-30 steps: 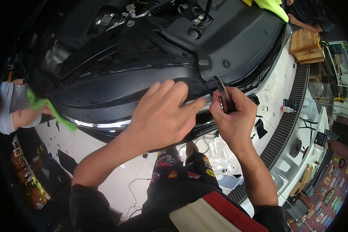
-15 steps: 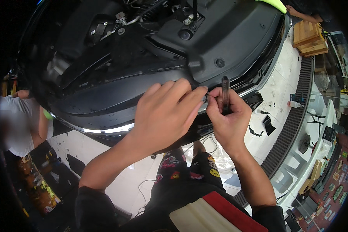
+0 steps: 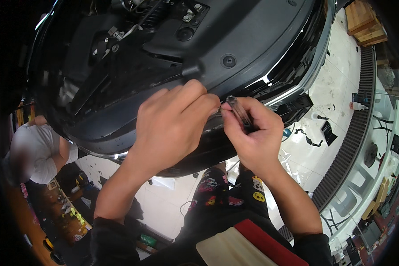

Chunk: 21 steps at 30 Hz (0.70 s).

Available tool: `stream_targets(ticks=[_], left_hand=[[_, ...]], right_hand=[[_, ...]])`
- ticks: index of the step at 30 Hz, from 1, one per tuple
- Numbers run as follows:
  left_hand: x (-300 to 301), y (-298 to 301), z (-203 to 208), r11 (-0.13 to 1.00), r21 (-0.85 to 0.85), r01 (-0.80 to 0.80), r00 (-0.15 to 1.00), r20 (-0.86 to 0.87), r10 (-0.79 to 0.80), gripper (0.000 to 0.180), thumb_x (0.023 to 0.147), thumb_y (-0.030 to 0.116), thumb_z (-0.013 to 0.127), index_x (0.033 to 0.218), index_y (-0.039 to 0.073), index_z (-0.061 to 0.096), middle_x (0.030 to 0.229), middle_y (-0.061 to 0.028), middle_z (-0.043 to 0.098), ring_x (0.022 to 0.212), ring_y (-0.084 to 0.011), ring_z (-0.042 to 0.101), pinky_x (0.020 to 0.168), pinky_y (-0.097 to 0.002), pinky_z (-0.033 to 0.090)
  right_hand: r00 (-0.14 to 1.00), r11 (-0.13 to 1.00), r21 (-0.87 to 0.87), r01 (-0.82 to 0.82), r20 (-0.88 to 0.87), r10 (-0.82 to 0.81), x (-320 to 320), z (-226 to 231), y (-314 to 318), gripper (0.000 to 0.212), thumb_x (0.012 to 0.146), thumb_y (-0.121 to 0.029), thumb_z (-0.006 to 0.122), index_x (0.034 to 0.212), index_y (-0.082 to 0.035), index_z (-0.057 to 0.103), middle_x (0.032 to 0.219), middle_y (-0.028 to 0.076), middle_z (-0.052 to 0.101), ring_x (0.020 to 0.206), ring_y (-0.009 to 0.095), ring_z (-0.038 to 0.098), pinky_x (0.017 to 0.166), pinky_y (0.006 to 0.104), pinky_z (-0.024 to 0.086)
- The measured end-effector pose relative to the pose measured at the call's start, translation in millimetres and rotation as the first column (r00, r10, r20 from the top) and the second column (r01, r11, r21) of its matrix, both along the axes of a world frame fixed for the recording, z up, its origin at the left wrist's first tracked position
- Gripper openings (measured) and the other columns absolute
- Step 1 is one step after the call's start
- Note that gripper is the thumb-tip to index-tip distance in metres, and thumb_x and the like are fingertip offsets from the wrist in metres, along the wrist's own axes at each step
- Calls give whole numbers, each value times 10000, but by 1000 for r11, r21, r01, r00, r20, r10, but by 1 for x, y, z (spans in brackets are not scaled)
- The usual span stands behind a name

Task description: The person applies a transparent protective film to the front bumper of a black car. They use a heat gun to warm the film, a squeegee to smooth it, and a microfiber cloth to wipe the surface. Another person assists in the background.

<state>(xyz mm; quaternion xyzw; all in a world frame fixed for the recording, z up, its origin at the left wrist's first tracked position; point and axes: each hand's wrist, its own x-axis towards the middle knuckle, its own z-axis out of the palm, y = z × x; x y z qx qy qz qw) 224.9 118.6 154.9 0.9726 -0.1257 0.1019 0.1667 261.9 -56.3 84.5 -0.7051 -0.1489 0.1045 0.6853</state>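
Slim tool [image 3: 238,111], one, at the car's front edge [image 3: 99,144], probably light, stiff and best held mid-length; right hand [image 3: 255,133], grip closed around it; left hand [image 3: 170,126] just beside, its grip impossible to tell

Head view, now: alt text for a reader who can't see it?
A left hand and a right hand are close together at the front edge of a dark car, its engine bay exposed; the right holds a slim dark tool. A person in white is at left, a wooden box at upper right.
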Motion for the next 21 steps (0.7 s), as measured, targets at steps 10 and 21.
stream_targets(ticks=[10,21], left_hand=[[2,7,4,995,46,92,996,-18,-91,192,729,5,790,909,55,742,831,-61,600,664,-229,617,579,-329,489],[6,19,6,969,96,228,973,9,-229,332,613,6,816,942,37,777,800,-58,554,593,-181,564,511,-307,441]], right_hand=[[965,959,-140,-246,58,256,19,21,-63,304,891,108,560,1179,25,610,893,114,643,749,157,629,653,282,482],[910,920,-368,-136,320,263,22,18,-75,299,801,-3,803,1075,-8,684,749,107,598,559,243,593,477,333,438]])
